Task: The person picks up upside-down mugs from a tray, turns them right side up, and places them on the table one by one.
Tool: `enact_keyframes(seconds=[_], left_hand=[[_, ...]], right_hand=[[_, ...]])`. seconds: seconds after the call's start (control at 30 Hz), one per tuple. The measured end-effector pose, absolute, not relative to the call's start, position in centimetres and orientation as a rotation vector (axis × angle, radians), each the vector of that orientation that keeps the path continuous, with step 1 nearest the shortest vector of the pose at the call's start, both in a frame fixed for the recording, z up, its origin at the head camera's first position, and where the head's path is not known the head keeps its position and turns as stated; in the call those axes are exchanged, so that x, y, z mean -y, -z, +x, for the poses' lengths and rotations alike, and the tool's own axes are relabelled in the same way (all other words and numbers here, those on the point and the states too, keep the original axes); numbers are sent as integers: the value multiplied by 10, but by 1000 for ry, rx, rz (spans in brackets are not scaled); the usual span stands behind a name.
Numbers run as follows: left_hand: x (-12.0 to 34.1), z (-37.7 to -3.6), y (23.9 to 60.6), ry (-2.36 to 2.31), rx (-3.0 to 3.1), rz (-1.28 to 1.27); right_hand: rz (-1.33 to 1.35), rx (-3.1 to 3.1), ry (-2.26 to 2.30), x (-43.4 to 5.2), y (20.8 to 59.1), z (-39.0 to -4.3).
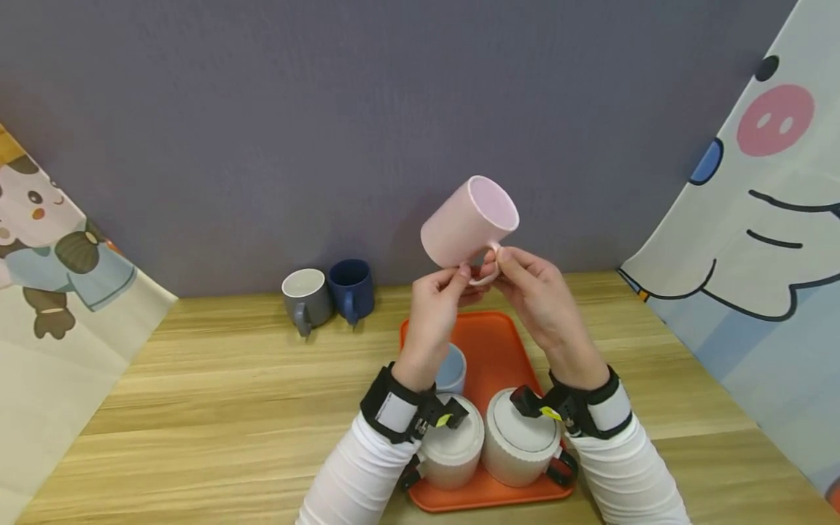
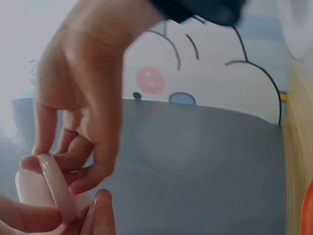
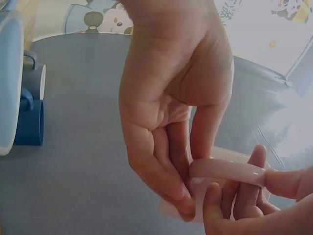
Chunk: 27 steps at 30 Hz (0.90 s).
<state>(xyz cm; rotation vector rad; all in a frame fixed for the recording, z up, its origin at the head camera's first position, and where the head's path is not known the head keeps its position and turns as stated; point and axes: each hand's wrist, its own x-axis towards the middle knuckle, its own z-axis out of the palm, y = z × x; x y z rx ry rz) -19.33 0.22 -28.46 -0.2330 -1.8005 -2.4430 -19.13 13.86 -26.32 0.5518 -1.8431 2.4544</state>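
A pale pink mug point(image 1: 456, 227) is held up in front of the grey backdrop, tilted with its mouth toward the upper right. My left hand point(image 1: 431, 310) pinches its handle at the end toward the mug's base. At the end nearer the rim, my right hand point(image 1: 547, 310) pinches the same handle between thumb and fingers. The left wrist view shows the curved handle point(image 2: 55, 183) between the fingertips of both hands. Seen from the right wrist, the handle point(image 3: 225, 170) spans from one hand to the other, and fingers hide part of the mug's body.
Below the hands lies an orange tray point(image 1: 482, 335). It bears a light-blue cup point(image 1: 453, 368) and two lidded pale mugs, the left mug point(image 1: 453, 448) and the right mug point(image 1: 518, 445), with black handles. A grey mug point(image 1: 311, 299) and a navy mug point(image 1: 354, 284) stand by the backdrop.
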Motion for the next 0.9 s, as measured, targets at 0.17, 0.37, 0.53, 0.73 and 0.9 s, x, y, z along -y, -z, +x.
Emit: enact_keyframes(seconds=[0.17, 0.37, 0.53, 0.73, 0.9], left_hand=[[0, -196, 286, 2651, 1624, -214], [4, -199, 286, 2829, 1466, -181], [7, -199, 283, 2945, 1330, -178], [9, -199, 280, 3073, 1115, -257], [9, -200, 280, 3177, 940, -289]], right_hand=[[500, 1904, -2422, -137, 265, -193], [428, 1950, -2453, -137, 266, -195], [408, 1924, -2542, -137, 266, -195], [354, 1886, -2639, -135, 265, -196], [327, 1871, -2696, -135, 267, -197]])
